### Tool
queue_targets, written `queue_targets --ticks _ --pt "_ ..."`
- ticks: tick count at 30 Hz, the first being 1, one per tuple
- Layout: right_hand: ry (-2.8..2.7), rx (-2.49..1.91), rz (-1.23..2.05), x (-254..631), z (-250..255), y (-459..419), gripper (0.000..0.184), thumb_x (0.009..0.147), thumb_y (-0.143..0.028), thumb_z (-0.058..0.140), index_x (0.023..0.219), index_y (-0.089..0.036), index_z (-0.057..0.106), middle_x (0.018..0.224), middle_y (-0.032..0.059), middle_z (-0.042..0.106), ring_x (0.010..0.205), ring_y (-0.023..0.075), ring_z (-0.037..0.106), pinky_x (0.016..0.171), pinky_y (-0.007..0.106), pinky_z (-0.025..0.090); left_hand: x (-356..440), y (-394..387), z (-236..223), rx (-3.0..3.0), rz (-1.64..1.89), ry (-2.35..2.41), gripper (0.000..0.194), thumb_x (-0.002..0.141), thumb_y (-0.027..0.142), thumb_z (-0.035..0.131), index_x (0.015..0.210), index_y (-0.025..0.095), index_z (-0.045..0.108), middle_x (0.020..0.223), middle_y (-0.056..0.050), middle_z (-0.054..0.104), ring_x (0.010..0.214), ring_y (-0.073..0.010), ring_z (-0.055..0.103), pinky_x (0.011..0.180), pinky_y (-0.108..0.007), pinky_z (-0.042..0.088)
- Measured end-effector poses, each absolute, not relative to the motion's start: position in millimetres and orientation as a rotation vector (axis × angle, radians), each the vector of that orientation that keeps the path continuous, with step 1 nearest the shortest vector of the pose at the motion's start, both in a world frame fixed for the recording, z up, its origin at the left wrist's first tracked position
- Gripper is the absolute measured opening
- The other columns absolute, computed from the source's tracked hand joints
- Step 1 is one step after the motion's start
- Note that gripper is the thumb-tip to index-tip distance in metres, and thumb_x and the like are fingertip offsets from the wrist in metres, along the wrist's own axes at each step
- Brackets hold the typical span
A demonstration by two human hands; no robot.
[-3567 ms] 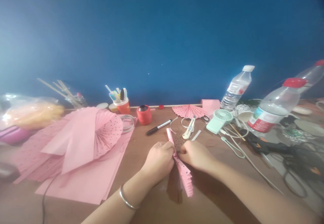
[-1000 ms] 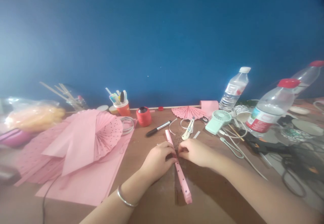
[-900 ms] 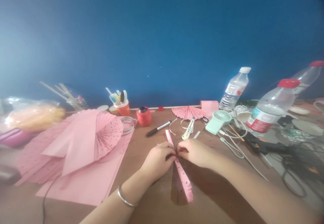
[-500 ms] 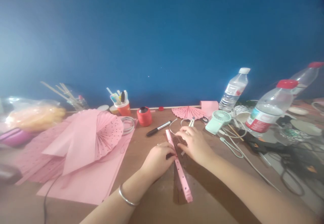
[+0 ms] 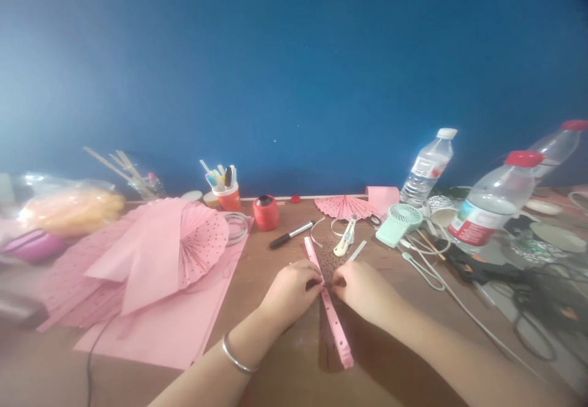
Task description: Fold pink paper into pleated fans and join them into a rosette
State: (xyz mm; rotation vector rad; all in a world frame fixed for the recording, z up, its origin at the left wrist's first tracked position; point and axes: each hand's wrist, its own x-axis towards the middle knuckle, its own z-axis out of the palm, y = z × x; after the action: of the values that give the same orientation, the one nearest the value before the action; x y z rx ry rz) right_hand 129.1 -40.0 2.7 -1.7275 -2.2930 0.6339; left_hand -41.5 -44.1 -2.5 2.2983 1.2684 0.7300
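A narrow bundle of pleated pink paper with dark punched dots lies slantwise on the brown table in front of me. My left hand is closed on the middle of the bundle, thumb and fingers pinching it. Just to the right of it, my right hand has its fingertips pinched together near the same spot; whatever they hold is hidden or too thin to see. Beyond the hands lie a white utility knife, a pale flat strip and a black-and-silver marker.
Finished-looking pink fans and paper sheets cover the left side. A red thread spool and a pen cup stand at the back. A mint handheld fan, bottles and cables crowd the right.
The pleats, loosely spread at first, are now pressed into a tight bundle. My right hand lifted away with fingers apart, then came back pinched beside it. My left hand keeps its hold.
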Motion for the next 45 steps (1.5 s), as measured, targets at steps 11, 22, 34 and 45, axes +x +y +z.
queue_targets --ticks 11,22,34,45 --pt "-2.172 -1.547 0.744 126.2 -3.1 -41.3 0.020 0.072 -0.024 0.049 0.074 -0.026 0.069 0.070 0.0002 0.068 0.065 0.0158 0.060 0.053 0.022 0.032 -46.7 -42.7 -2.6 2.327 0.676 1.221 0.015 0.076 0.013 0.053 0.077 0.020 0.066 0.091 0.002 0.065 0.085 -0.0142 0.057 0.081 -0.025 0.043" --pt "-2.081 -1.717 0.654 117.3 0.5 -46.1 0.015 0.072 -0.031 0.053 0.076 -0.030 0.068 0.072 -0.0005 0.069 0.069 0.0172 0.061 0.055 0.024 0.034 -43.6 -43.7 -7.5 2.339 0.742 1.258 0.011 0.071 0.011 0.057 0.072 0.020 0.064 0.085 0.000 0.064 0.085 -0.0157 0.055 0.081 -0.028 0.042" --pt "-2.125 -1.683 0.463 114.1 0.2 -50.0 0.017 0.075 -0.026 0.050 0.066 -0.026 0.065 0.066 -0.0027 0.065 0.063 0.0141 0.057 0.051 0.022 0.029 -45.6 -41.5 -8.0 2.326 0.696 1.273 0.011 0.074 0.011 0.056 0.072 0.019 0.064 0.085 0.001 0.065 0.085 -0.0140 0.055 0.081 -0.026 0.041" --pt "-2.137 -1.549 0.381 114.7 -13.0 -50.3 0.010 0.076 -0.024 0.051 0.071 -0.023 0.060 0.072 -0.0030 0.063 0.069 0.0139 0.055 0.058 0.022 0.032 -48.5 -39.3 -0.5 2.531 0.468 1.238 0.012 0.082 0.015 0.046 0.084 0.016 0.058 0.092 -0.004 0.060 0.089 -0.0160 0.053 0.082 -0.028 0.042"
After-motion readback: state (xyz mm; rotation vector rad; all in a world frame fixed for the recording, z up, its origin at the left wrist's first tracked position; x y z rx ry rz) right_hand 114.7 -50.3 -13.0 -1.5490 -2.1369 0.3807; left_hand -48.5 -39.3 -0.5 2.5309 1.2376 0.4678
